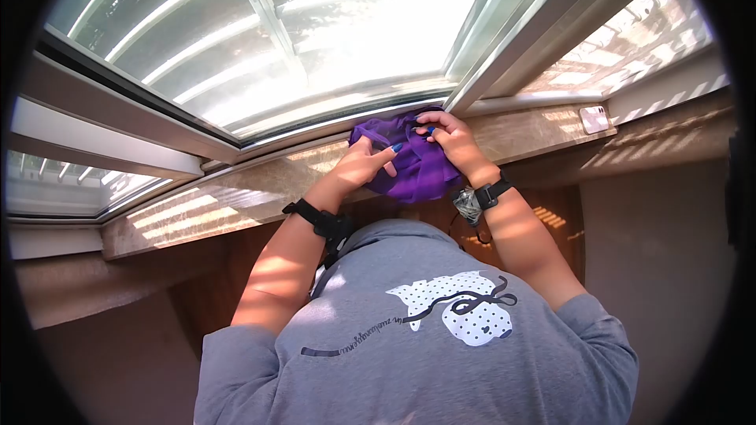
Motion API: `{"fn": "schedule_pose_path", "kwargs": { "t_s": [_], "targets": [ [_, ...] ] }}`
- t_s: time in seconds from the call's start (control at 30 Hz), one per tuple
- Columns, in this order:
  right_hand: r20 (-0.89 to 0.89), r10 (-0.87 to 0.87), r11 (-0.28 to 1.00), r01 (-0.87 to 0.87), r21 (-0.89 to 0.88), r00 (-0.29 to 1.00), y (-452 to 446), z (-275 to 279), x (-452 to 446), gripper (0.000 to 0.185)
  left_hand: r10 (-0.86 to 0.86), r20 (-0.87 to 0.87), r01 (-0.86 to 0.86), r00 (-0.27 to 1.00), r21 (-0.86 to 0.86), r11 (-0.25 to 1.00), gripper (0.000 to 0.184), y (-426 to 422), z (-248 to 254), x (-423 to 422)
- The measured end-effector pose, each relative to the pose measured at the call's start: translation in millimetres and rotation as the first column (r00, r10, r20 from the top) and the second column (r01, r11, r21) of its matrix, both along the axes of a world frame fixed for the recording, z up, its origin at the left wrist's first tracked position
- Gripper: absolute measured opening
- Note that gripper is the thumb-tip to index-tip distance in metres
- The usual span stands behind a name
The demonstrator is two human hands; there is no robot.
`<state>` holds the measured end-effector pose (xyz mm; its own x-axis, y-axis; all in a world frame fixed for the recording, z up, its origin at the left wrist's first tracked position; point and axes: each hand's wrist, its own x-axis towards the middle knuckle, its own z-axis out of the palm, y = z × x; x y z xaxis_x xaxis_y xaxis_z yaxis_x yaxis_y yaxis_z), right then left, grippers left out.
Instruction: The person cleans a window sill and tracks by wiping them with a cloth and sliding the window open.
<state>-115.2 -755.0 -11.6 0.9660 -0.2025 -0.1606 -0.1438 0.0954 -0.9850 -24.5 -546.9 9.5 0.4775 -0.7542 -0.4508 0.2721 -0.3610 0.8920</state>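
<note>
1. Side window (59,179), far left: white frame, pale bars beyond the glass.
2. Window sill (185,208): marbled brown stone, streaked with sunlight, running behind your hands toward the right.
3. Large window (339,39): set above the sill, with curved white bars outside and strong glare.
4. Left wrist strap (319,219): black, with a dark module, worn on your left forearm just behind the wrist.
5. Your left hand (364,165): at the cloth's left side, digits bent and close together, holding gathered fabric; some fingertips are hidden in the folds. Blue nail polish.
6. Purple cloth (421,173): one piece, bunched, between your two hands at the sill's front edge, its lower part reaching past that edge. Whether the sill bears its weight, you cannot tell from here.
7. Grey shirt (465,370): yours, printed with a dotted white dog's head.
8. Your right hand (455,144): at the cloth's upper right, thumb and fingers drawn narrow, pinching a fold.
9. Right wrist strap (492,190): black, with a shiny translucent piece beside it.
10. Phone (594,120): pinkish, lying near the sill's right end, well apart from your hands.
</note>
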Motion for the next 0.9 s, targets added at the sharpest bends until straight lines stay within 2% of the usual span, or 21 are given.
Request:
{"fn": "schedule_pose_path", "kwargs": {
  "t_s": [0.03,0.13,0.23,0.27,0.37,0.4,0.43,0.5,0.6,0.7,0.73,0.83,0.9],
  "targets": [
    [0.024,-0.018,1.000,0.018,0.018,1.000,2,3,-4,0.031,-0.028,0.019,0.028,0.999,0.002,1.000,0.032,-9,-1,-2],
    [0.137,0.022,0.991,-0.003,-0.133,0.990,2,-11,-3,0.032,0.080,0.081,-0.080,0.993,-0.004,0.997,0.037,-15,0,-13],
    [0.155,0.101,0.994,-0.105,0.015,0.983,2,-10,0,0.032,0.035,-0.019,-0.035,0.999,0.029,0.999,0.032,0,-9,-3],
    [0.107,0.113,0.993,-0.117,0.033,0.988,5,-8,1,0.032,0.063,-0.043,-0.064,0.997,-0.013,0.998,0.029,7,-15,-3],
    [-0.013,0.186,0.980,-0.185,0.078,0.982,19,4,10,0.031,0.176,0.059,-0.176,0.983,0.006,0.984,0.029,37,-7,-9],
    [-0.037,0.233,0.969,-0.229,0.097,0.972,27,5,15,0.030,0.215,0.021,-0.216,0.976,0.099,0.971,0.032,48,-3,-10],
    [-0.058,0.280,0.955,-0.272,0.115,0.958,35,7,20,0.030,0.247,0.005,-0.246,0.969,0.105,0.964,0.033,63,-5,-8],
    [-0.035,0.313,0.940,-0.304,0.155,0.949,57,6,28,0.027,0.304,-0.024,-0.299,0.952,0.121,0.946,0.035,96,-14,-1],
    [-0.043,0.380,0.915,-0.368,0.163,0.924,88,8,35,0.032,0.406,-0.037,-0.400,0.913,0.113,0.910,0.034,129,-4,-7],
    [0.040,0.418,0.895,-0.419,0.155,0.908,93,5,32,0.033,0.417,-0.018,-0.411,0.909,0.138,0.901,0.034,135,-4,-12],
    [0.066,0.413,0.892,-0.418,0.170,0.908,87,4,30,0.033,0.411,-0.002,-0.406,0.912,0.137,0.903,0.033,133,-5,-11],
    [0.026,0.315,0.884,-0.304,0.356,0.949,72,7,21,0.032,0.380,0.026,-0.380,0.925,0.133,0.915,0.030,119,-9,-6],
    [0.039,0.280,0.891,-0.274,0.362,0.959,64,-1,16,0.031,0.341,0.017,-0.340,0.940,0.128,0.931,0.028,107,-10,-1]
  ]
}}
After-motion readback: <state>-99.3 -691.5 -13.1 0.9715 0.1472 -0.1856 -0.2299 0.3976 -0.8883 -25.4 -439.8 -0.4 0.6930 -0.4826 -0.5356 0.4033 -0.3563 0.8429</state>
